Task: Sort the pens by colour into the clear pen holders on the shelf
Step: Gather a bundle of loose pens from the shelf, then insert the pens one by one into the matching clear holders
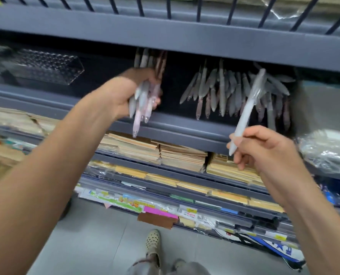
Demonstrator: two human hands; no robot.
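I see the clear pen holder [42,66] on the shelf [185,124] at ten o'clock, and the heap of pens [224,90] on it at one o'clock. Between them my left hand [123,96] grips a bundle of pens [143,100]. At three o'clock my right hand [264,149] holds a single pen [246,110] before the heap.

Left hand [125,92] gripping a bundle of pens [143,102], right hand [264,149] pinching one white pen [244,114], blurred, seemingly wrapped

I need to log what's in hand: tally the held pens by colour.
Pale grey pens: 4 (about 3 in the left hand, 1 in the right hand)
Pink pens: about 3, in the left hand
Total: about 7; blur leaves the bundle's count uncertain
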